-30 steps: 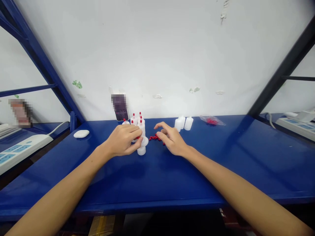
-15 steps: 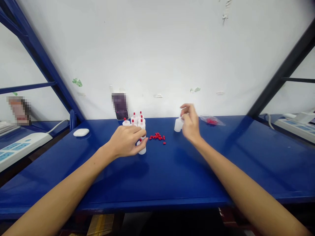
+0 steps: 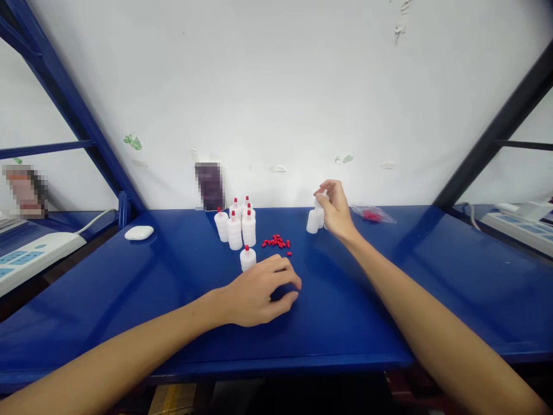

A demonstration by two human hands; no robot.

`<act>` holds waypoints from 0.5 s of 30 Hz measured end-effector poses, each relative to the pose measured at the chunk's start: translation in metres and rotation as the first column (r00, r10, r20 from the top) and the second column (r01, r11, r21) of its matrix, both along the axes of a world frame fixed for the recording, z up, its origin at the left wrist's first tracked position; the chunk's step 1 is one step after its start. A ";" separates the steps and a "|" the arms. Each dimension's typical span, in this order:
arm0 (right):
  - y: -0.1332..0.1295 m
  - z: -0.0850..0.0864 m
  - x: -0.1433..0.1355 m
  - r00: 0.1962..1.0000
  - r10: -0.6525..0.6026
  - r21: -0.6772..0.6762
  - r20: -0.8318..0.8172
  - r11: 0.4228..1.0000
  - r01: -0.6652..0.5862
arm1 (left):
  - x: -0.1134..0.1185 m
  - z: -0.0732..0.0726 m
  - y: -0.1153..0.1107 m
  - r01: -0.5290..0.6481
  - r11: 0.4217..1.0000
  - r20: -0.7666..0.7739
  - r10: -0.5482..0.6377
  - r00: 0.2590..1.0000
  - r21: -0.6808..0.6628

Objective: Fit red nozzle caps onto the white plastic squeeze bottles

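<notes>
My left hand hovers over the front middle of the blue table, its curled fingers apart from the thumb and nothing between them. Just behind it stands a white squeeze bottle with a red tip cap, partly covered by the hand. Farther back, several similar red-capped bottles stand upright in a cluster. A pile of small red caps lies to their right. At the back right, my right hand grips a white bottle by its upper part. Beside and below it stand other white bottles, partly hidden.
A clear plastic bag with red caps lies right of my right hand. A white oval case rests on the left. A blurred phone leans on the wall. Power strips sit beyond the blue frame posts.
My left hand has let go of the red-capped bottle and moved right and toward me. My right hand has closed on a white bottle at the back right.
</notes>
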State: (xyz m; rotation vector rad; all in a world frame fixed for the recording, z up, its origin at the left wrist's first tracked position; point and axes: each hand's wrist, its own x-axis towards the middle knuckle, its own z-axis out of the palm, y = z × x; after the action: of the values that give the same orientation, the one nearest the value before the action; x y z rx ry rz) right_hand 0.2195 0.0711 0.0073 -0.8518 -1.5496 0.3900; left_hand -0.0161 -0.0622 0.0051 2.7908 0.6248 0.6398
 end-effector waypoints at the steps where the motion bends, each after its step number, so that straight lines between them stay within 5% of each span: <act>1: 0.002 -0.001 0.000 1.000 0.005 -0.009 0.003 1.000 -0.005 | 0.002 -0.001 -0.001 -0.033 0.993 0.055 0.040 0.998 -0.112; 6: 0.006 -0.009 0.003 0.995 -0.038 -0.040 0.091 0.998 0.042 | 0.006 -0.009 -0.001 -0.110 0.942 0.101 0.149 0.984 -0.318; 15: -0.005 -0.011 -0.003 0.975 -0.011 -0.107 0.221 0.994 0.036 | -0.003 -0.016 0.020 -0.253 0.959 0.126 0.269 0.955 -0.131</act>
State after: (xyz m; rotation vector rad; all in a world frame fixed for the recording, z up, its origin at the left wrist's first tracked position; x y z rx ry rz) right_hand 0.2164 0.0665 -0.0038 -1.0260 -1.7323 0.3764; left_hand -0.0188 -0.0422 -0.0111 2.5516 0.9783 0.8183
